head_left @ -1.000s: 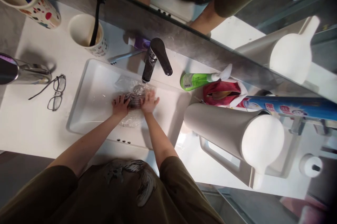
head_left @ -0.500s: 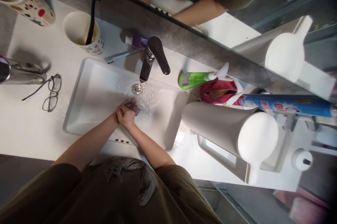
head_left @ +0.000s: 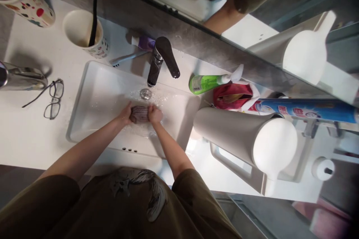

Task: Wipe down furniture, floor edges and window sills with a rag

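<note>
Striped cloth (head_left: 140, 114) is spanning btwn my hands in the head view, low over the white sink (head_left: 95, 106), nr the drain (head_left: 145, 94) & the black faucet (head_left: 155, 69). My L hand (head_left: 127, 115) is gripping one end, thumb pointing up twd the drain; its fingers are partly hiding, so can't tell how tightly they're curling. My R hand (head_left: 155, 114) is making a fist round the other end, w/ no gap showing. Both forearms (head_left: 91, 145) are reaching fwd & angling inward. Water (head_left: 162, 98) is glinting around the cloth; glasses (head_left: 55, 99) are lying L of the sink.
</note>
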A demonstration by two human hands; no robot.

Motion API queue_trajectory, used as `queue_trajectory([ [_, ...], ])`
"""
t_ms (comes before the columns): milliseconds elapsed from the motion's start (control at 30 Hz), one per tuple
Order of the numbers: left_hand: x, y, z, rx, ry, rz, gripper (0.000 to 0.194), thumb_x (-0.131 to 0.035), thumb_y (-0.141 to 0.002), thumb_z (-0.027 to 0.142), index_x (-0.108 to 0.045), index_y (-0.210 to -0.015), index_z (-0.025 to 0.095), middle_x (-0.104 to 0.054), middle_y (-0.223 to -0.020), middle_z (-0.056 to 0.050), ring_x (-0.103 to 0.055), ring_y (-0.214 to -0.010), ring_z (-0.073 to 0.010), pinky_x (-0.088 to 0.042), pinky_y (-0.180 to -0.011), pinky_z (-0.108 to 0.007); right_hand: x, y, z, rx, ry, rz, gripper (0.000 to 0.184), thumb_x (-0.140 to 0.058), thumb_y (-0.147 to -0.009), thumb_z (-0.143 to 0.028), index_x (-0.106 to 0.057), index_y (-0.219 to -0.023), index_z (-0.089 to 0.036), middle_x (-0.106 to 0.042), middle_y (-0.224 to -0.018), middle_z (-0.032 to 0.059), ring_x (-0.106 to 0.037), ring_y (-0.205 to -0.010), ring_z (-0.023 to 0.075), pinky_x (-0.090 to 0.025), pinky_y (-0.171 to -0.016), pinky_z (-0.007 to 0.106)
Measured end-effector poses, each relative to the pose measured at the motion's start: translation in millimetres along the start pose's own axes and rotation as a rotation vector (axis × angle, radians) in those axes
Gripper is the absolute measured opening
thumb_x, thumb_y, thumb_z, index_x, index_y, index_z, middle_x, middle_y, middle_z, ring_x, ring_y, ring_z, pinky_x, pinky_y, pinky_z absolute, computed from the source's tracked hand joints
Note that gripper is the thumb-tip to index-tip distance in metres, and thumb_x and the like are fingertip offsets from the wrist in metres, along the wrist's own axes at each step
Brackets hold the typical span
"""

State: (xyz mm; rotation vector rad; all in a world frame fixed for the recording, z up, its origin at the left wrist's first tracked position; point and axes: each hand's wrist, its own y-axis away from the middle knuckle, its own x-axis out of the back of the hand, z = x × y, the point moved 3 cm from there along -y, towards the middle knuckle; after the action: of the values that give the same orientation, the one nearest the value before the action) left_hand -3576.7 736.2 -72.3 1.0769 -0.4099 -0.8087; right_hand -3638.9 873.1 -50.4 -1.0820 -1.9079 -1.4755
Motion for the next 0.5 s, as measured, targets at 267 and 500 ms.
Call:
queue_trajectory([
  [267, 11.0, 18.3, 5.5, -0.779, -1.149, -0.035, 0.046, -0.056, -0.087, 0.021, -0.062, -0.132, 0.026, -0.035, -0.16, -0.01, -0.013, -0.153, -0.0309, 0.001, -0.12, -0.059, -25.7, -7.7, 5.6, 0.417, 0.185, 0.14, 0.05, -0.041, -0.099, -0.04, -0.046, -0.146, -0.025, -0.038, -0.155, 0.0174, -0.028, -0.145, 0.0329, -0.019, -0.112, 0.064],
  [500, 14.4, 12.7, 9.1, -0.616, -0.804, 0.18, 0.047, -0.062, -0.079, 0.017, -0.064, -0.126, 0.016, -0.032, -0.159, -0.015, -0.016, -0.151, -0.0336, -0.008, -0.124, -0.052, -18.2, -26.5, 7.9, 0.331, 0.113, 0.136, 0.048, -0.045, -0.097, -0.031, -0.053, -0.139, -0.008, -0.048, -0.145, 0.0249, -0.042, -0.135, 0.032, -0.032, -0.11, 0.051],
])
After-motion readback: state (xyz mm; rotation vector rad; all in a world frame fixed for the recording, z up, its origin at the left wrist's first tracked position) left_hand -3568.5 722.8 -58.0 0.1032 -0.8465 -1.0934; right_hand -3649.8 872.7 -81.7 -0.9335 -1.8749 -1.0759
